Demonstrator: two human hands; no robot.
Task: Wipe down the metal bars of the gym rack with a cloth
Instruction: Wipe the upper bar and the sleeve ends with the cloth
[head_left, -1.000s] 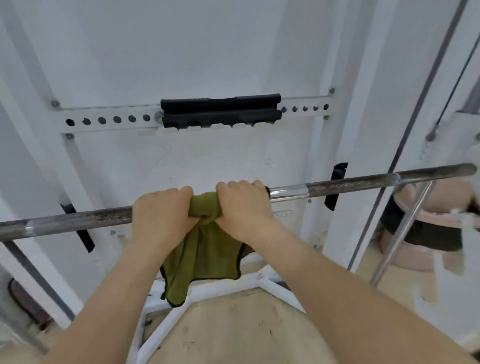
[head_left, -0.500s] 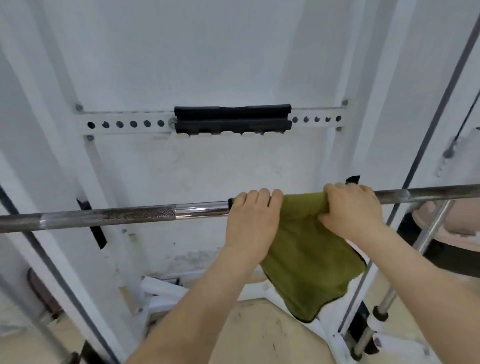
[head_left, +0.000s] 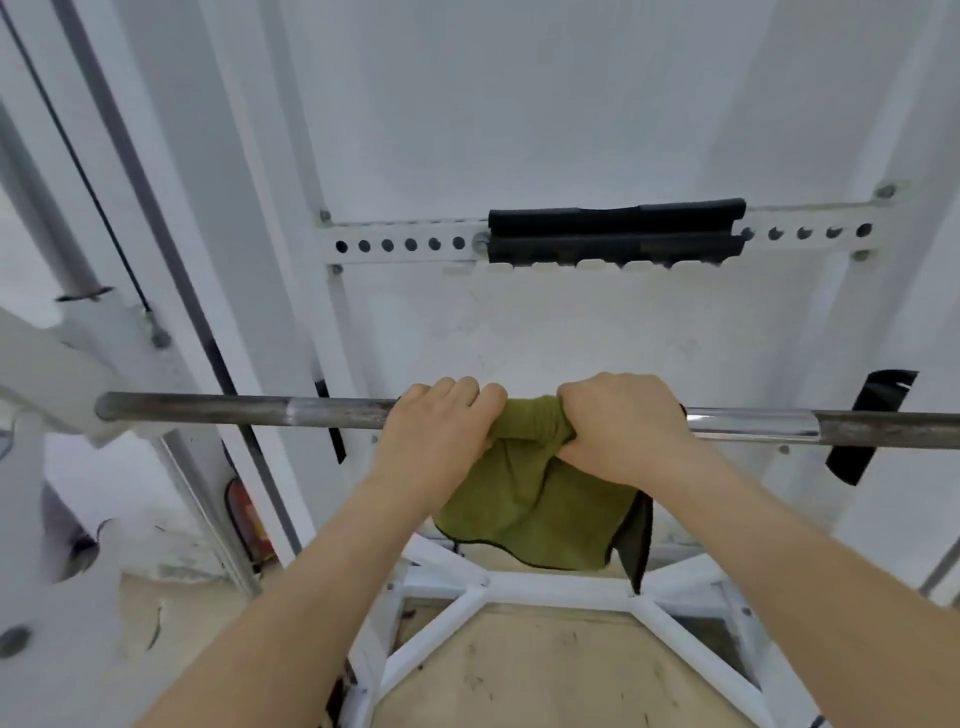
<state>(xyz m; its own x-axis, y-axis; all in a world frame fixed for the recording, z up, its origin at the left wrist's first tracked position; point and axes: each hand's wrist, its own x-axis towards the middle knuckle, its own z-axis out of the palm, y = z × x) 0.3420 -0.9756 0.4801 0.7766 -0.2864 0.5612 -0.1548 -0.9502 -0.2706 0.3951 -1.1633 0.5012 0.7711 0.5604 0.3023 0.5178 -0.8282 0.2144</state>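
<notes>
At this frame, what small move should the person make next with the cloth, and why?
Probably slide both hands leftward: the left hand and right hand grip the green cloth bunched over the bar. The shiny section just right of them gleams, while the stretch toward the bar's left end looks dull and mottled.

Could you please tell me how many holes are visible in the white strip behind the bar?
11: six holes in a row on the perforated strip left of the black pad, and five to the right of it. More may be hidden behind the pad.
</notes>
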